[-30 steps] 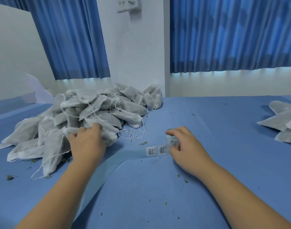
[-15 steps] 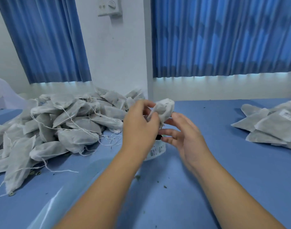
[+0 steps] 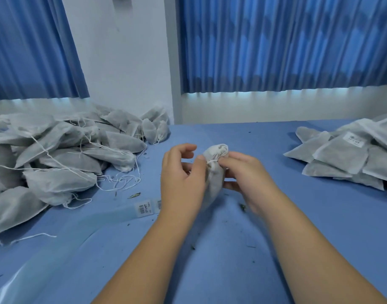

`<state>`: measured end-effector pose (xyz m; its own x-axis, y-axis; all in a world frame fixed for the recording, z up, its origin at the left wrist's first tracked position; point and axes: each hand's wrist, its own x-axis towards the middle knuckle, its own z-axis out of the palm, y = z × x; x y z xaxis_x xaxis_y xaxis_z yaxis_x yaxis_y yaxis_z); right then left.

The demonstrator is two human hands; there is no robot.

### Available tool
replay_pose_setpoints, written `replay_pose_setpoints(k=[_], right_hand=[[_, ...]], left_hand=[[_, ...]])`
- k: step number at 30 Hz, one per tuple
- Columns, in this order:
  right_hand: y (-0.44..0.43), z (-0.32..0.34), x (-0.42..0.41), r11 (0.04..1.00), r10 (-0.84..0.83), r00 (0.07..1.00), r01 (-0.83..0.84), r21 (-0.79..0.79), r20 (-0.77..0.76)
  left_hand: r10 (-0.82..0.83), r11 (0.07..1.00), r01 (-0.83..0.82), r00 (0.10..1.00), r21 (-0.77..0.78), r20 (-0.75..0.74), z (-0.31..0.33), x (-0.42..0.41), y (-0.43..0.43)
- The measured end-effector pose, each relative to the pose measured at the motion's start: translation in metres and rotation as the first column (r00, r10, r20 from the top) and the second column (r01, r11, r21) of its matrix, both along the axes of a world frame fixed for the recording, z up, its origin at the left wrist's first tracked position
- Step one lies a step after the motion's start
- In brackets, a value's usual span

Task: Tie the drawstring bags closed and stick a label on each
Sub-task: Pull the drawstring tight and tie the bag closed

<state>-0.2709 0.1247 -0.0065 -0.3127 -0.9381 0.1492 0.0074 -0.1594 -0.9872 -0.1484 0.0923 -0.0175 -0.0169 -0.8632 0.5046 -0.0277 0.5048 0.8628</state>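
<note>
Right hand, loose half a second ago, now pinches the neck of the small white mesh drawstring bag together with left hand, above blue cloth-covered table. Blue pleated curtains, white wall behind.

Blue curtains, white wall, blue table, green crumbs.

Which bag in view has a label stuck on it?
The bag atop the right pile: a white printed label lies on its face. The left pile's bags and the held bag show none.
</note>
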Motion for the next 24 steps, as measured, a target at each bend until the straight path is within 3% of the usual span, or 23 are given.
replay_pose_setpoints(k=[4,10,19,21,24], right_hand=[[0.004,-0.001,0.003,0.996,0.076,0.993,-0.079,-0.036,-0.089],[0.010,0.006,0.004,0.996,0.066,0.994,-0.071,-0.058,-0.090],[0.030,0.013,-0.021,0.998,-0.048,0.919,0.025,-0.063,-0.392],[0.037,0.010,-0.028,0.995,-0.065,0.936,0.034,-0.092,-0.346],[0.044,0.007,-0.036,0.998,0.042,0.995,-0.045,-0.034,-0.090]], left_hand=[[-0.042,0.999,0.040,0.982,0.011,0.183,-0.003,0.008,-0.005],[-0.023,0.999,0.017,0.987,0.039,0.157,-0.002,0.011,-0.005],[-0.101,0.989,0.122,0.972,-0.088,0.213,-0.002,0.006,0.003],[-0.149,0.982,0.168,0.969,-0.085,0.196,-0.002,0.004,0.007],[-0.238,0.964,0.259,0.945,-0.066,0.223,-0.002,0.001,0.011]])
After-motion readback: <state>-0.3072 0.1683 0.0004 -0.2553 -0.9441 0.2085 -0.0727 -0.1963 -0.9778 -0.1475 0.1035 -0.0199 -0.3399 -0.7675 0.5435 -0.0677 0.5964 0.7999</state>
